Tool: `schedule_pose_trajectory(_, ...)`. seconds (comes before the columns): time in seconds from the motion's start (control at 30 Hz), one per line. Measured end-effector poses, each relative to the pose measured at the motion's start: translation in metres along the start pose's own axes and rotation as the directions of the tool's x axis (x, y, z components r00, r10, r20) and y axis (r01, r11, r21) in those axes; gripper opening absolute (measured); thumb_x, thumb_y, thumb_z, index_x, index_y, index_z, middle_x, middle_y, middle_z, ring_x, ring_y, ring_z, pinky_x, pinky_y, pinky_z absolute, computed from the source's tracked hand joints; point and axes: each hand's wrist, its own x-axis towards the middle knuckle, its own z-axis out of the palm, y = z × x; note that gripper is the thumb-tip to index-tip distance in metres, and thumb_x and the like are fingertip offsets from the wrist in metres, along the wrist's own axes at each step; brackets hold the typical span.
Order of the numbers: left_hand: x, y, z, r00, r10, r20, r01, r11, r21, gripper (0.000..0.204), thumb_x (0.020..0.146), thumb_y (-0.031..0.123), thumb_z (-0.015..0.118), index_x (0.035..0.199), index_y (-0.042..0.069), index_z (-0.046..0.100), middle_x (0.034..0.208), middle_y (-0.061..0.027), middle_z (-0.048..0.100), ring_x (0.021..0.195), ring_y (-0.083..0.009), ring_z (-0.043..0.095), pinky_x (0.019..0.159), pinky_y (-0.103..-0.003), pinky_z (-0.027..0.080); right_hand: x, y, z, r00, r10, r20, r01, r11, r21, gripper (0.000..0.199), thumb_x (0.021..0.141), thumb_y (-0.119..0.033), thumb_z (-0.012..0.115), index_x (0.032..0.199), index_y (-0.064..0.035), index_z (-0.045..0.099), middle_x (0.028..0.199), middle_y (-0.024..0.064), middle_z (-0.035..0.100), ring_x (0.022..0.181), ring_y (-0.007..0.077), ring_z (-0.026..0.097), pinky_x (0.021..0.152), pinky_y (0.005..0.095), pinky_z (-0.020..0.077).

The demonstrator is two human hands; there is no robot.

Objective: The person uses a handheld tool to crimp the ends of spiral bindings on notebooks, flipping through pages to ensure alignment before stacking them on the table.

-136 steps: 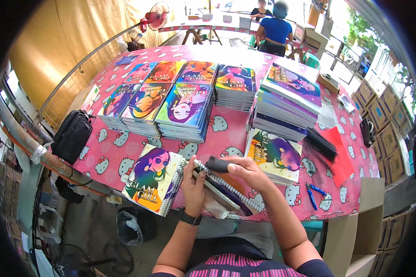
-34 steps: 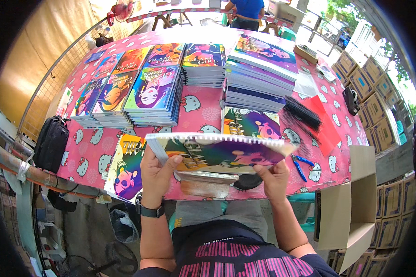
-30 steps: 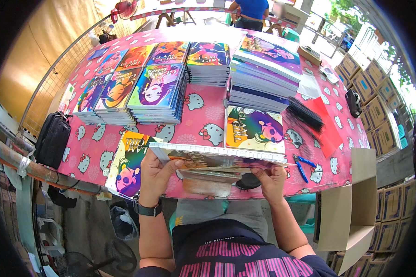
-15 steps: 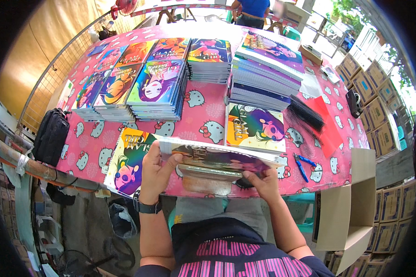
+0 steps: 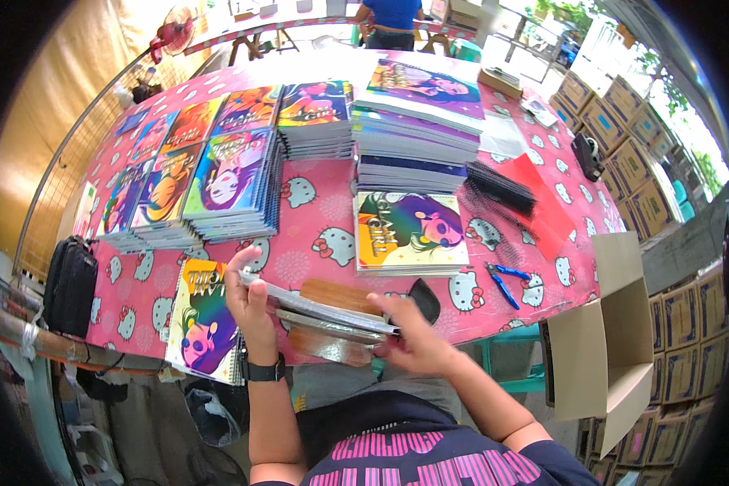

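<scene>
A notebook (image 5: 324, 311), seen nearly edge-on, is between my hands at the table's near edge. My left hand (image 5: 253, 312) holds its left end, thumb on the near side and fingers stretched up behind. Around its right end my right hand (image 5: 413, 334) is closed. Beneath the notebook is a wooden block with a metal strip (image 5: 328, 345), partly hidden. Left of my left hand, a spiral notebook with a colourful cover (image 5: 206, 324) lies turned at the table edge. Beyond my hands is a short pile of similar notebooks (image 5: 413, 231).
Stacks of colourful notebooks (image 5: 227, 174) stand at the far left, with a taller stack (image 5: 421, 125) at centre. Black spiral coils (image 5: 502, 188) lie on a red sheet (image 5: 547, 206). Blue-handled cutters (image 5: 506, 283) and an open carton (image 5: 603, 348) are at right. A person (image 5: 389, 20) is beyond.
The notebook has tipped from showing its cover to nearly edge-on and moved lower. My right hand has moved left and down. The whole view has shifted, showing the table further left.
</scene>
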Motion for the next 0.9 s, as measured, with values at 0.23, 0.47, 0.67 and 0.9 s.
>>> schedule_pose_trajectory(0.23,-0.017,-0.007,0.009,0.964,-0.146,-0.222,0.068,0.943,-0.325,0.016,0.092,0.015,0.059,0.103,0.005,0.055,0.084,-0.0017,0.057,0.076,-0.0082,0.053,0.069,-0.022,0.042,-0.003,0.159,-0.136,0.706,0.381,-0.597,-0.496,0.868,-0.031,0.029,0.08,-0.005,0.059,0.108,-0.0019,0.064,0.102,0.013,0.065,0.096,0.0257,0.062,0.083,0.0375,0.049)
schedule_pose_trajectory(0.47,-0.004,-0.028,0.015,0.984,-0.123,-0.128,0.088,0.965,-0.248,0.014,0.094,0.017,0.057,0.085,0.007,0.052,0.074,0.002,0.05,0.066,-0.0047,0.044,0.06,-0.02,0.035,0.022,0.222,-0.135,0.785,0.312,-0.536,-0.614,0.512,-0.601,0.031,0.081,-0.027,0.068,0.103,-0.0055,0.064,0.104,0.0134,0.062,0.1,0.0311,0.057,0.083,0.0418,0.0477)
schedule_pose_trajectory(0.67,-0.003,-0.019,0.001,0.954,-0.297,0.048,0.299,0.92,-0.253,0.017,0.09,0.019,0.057,0.097,0.004,0.057,0.083,-0.0031,0.059,0.071,-0.008,0.053,0.059,-0.022,0.044,0.031,0.214,-0.152,0.798,0.177,-0.576,-0.548,0.611,-0.571,0.02,0.086,-0.02,0.061,0.09,-0.001,0.064,0.089,0.0189,0.065,0.088,0.0345,0.06,0.08,0.0425,0.0476)
schedule_pose_trajectory(0.9,-0.001,-0.001,0.002,0.949,-0.306,0.079,0.316,0.927,-0.203,0.034,0.091,0.014,0.052,0.122,-0.001,0.055,0.109,-0.0096,0.062,0.098,-0.0127,0.055,0.093,-0.027,0.039,0.03,0.147,-0.169,0.658,0.082,-0.749,-0.555,0.725,-0.408,0.026,0.084,-0.004,0.053,0.11,-0.0033,0.055,0.084,0.0148,0.059,0.079,0.0295,0.059,0.072,0.0412,0.0463)
